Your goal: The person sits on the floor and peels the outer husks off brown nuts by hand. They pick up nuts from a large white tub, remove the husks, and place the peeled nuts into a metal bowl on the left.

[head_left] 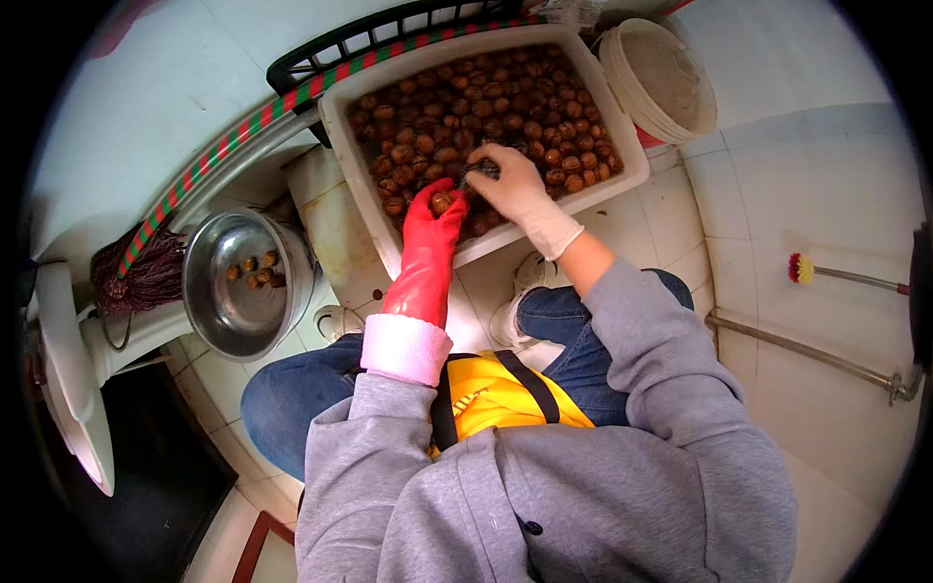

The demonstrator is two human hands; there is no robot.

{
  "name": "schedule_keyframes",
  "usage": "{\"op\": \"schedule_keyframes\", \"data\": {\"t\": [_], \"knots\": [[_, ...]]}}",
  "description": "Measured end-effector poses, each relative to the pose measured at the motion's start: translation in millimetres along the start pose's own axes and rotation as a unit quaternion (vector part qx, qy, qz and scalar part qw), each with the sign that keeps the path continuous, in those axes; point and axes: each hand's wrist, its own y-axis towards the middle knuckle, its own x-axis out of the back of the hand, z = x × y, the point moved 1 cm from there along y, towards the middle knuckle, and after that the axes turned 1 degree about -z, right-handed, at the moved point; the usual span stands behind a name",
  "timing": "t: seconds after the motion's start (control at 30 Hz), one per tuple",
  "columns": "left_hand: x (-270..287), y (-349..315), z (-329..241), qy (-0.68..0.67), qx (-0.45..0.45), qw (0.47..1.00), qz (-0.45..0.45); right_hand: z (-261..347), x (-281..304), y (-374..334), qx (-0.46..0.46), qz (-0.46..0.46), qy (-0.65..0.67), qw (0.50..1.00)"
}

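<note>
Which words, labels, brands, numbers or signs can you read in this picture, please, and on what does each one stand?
None can be read clearly.
Yellow apron: a small marking on the front, too small and creased to make out.
White tub: no readable text.
White bucket: no readable text.
Metal basin: no readable text.

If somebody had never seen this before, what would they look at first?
Probably the left hand in its bright red glove, near the middle, with a walnut in its grip. Just beyond is a big white tub crowded with brown walnuts in dark water. Next might come the red-and-green striped pole curving across the upper left, or the shiny metal basin at the left.
</note>
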Motion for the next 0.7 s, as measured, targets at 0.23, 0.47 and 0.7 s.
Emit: {"op": "schedule_keyframes", "data": {"t": [0.23, 0.47, 0.7], "knots": [[2.0, 8.0, 37.4, -0.051, -0.111, 0.992, 0.023, 20.9, -20.8, -12.9, 0.057, -0.038, -0.039, 0.997], [-10.0, -7.9, -16.1, -0.140, -0.022, 0.989, 0.047, -16.2, 1.1, 6.8, 0.027, -0.141, -0.128, 0.981], [-6.0, -11.1, -29.6, -0.108, -0.002, 0.993, 0.039, -51.7, -5.2, 11.0, -0.098, 0.008, -0.191, 0.977]]}}
